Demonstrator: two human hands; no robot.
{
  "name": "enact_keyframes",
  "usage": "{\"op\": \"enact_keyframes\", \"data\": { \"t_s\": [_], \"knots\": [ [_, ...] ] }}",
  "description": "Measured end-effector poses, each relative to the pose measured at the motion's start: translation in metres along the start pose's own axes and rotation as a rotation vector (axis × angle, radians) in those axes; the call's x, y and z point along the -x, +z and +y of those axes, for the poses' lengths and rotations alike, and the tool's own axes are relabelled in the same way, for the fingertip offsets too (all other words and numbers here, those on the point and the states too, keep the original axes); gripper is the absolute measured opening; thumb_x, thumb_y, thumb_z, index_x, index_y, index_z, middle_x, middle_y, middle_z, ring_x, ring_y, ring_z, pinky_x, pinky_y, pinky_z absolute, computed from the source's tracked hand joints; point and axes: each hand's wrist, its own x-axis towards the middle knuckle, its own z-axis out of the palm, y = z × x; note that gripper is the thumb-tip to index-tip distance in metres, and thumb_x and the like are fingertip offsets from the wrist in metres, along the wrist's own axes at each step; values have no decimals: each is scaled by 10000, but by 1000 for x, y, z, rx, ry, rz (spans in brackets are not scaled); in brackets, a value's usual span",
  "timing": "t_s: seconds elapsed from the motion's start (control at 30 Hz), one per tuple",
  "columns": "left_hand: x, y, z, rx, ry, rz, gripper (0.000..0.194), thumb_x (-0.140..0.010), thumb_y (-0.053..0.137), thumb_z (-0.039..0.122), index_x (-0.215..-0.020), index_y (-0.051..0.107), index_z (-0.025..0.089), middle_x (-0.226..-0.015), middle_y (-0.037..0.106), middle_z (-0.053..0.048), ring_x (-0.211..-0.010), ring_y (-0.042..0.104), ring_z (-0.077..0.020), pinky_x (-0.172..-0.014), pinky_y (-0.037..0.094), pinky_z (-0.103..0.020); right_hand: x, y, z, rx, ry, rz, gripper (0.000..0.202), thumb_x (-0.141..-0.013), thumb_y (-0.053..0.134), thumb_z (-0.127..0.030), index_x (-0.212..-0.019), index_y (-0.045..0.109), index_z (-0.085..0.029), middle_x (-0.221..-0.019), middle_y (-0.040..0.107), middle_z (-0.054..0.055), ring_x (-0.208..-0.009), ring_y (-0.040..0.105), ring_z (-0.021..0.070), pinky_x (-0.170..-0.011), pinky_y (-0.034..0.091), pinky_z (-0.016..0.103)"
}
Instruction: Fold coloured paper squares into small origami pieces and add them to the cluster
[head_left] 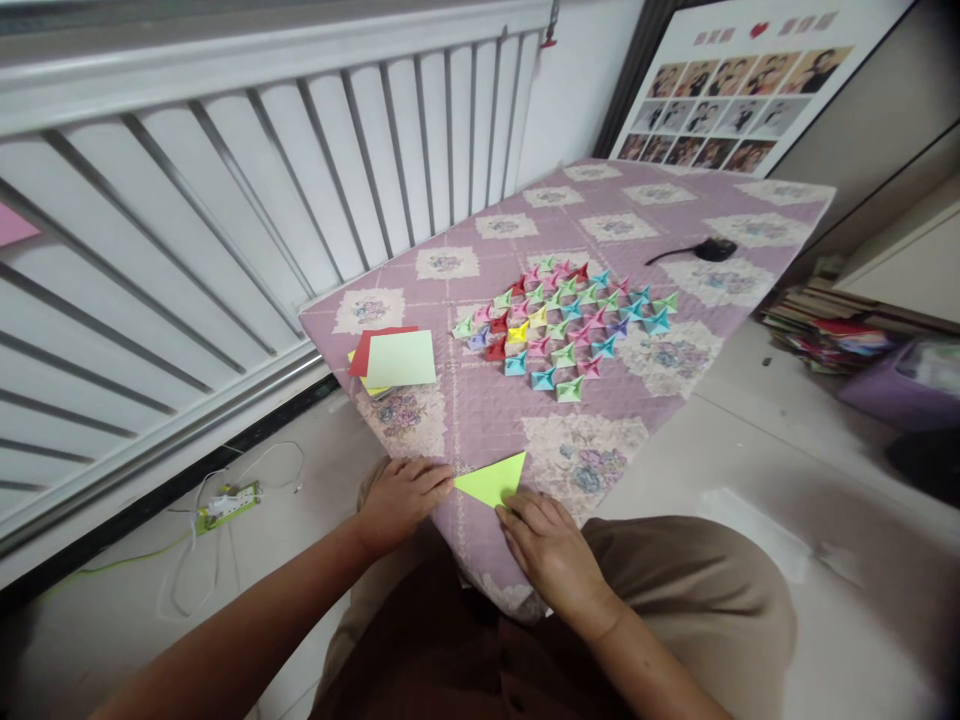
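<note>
A yellow-green sheet of paper (pixel 491 482), folded into a triangle, lies on the tablecloth near the table's front corner. My left hand (pixel 405 500) rests flat on the cloth, fingers stretched out, the fingertips at the paper's left point. At the lower right edge of the triangle, my right hand (pixel 544 540) has bent fingers closed on the paper. Beyond the hands stand several small folded paper pieces (pixel 562 330) in slanting rows, coloured green, pink, red, blue and yellow. To their left is a loose stack of square paper sheets (pixel 401 358), pale green on top, with red and yellow beneath.
The purple flowered tablecloth (pixel 487 400) covers the table, which narrows towards me. A black object with a cord (pixel 716 248) lies at the far right. A white radiator (pixel 300 180) runs along the left. On the floor are a power strip (pixel 229 505) and stacked books (pixel 814 325).
</note>
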Motion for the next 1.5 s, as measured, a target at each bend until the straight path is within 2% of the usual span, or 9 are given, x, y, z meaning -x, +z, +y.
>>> {"op": "enact_keyframes", "data": {
  "t_s": [0.43, 0.67, 0.73, 0.83, 0.93, 1.03, 1.17, 1.37, 1.5],
  "knots": [
    [3, 7, 5, -7, -39, 50, 407, -930, 434, 205, -1324, 489, 290, -1394, 494, -35, -1245, 413, -221, -982, 342, -388, 10, -3, 0, 14, -26, 23, 238, -900, 510, -166, -1068, 672, -209, -1147, 664, 66, -1131, 555, 215, -943, 445, 389],
    [5, 16, 10, 42, -113, 119, 369, -920, 441, 163, -1259, 546, 266, -1372, 514, -23, -1264, 401, -203, -1047, 327, -376, 4, -2, -13, -14, 133, 91, 178, -909, 504, -219, -933, 681, -205, -1015, 671, 67, -1013, 577, 214, -888, 436, 374],
    [1, 15, 12, 110, -155, 119, 329, -914, 449, 163, -1203, 578, 251, -1332, 545, -19, -1243, 422, -198, -1042, 334, -360, 2, -2, -16, -33, 178, 102, 173, -910, 503, -217, -889, 673, -204, -986, 666, 59, -984, 571, 211, -862, 422, 363],
    [-11, 6, 20, 247, -313, 161, 292, -906, 438, 152, -1152, 585, 209, -1231, 599, -36, -1157, 487, -173, -1018, 356, -315, 1, -1, -19, -51, 221, 123, 170, -911, 504, -213, -857, 665, -206, -962, 659, 52, -947, 560, 202, -837, 398, 350],
    [-28, -2, 36, 344, -479, 241, 316, -917, 449, 228, -1223, 515, 186, -1208, 588, -67, -1132, 500, -185, -992, 373, -321, 0, -2, -21, -53, 230, 137, 167, -909, 503, -207, -846, 658, -203, -943, 651, 52, -921, 553, 194, -824, 386, 340],
    [-47, -8, 51, 349, -493, 189, 398, -882, 539, 365, -1240, 490, 197, -1174, 583, -84, -1130, 495, -244, -970, 377, -391, 0, -2, -23, -54, 225, 151, 171, -913, 495, -207, -848, 653, -201, -927, 644, 50, -906, 551, 191, -819, 383, 337],
    [-64, -12, 58, 283, -545, 78, 400, -819, 607, 470, -1114, 546, 207, -1137, 577, -92, -1094, 502, -292, -901, 400, -425, 3, 1, -22, -100, 218, 193, 158, -910, 497, -195, -864, 648, -192, -923, 638, 54, -908, 550, 192, -829, 388, 340],
    [-75, -20, 49, 304, -506, -37, 412, -750, 684, 431, -1052, 559, 179, -1063, 622, -81, -1024, 558, -265, -873, 404, -353, 7, 7, -18, -145, 201, 244, 130, -895, 515, -191, -889, 645, -196, -933, 634, 57, -933, 554, 203, -845, 403, 358],
    [-78, -22, 46, 367, -497, -44, 346, -726, 703, 393, -978, 597, 181, -1012, 638, -81, -981, 582, -253, -827, 403, -321, 8, 8, -16, -148, 187, 265, 121, -890, 518, -186, -900, 639, -199, -939, 636, 57, -942, 559, 208, -856, 409, 369]
  ]
}}
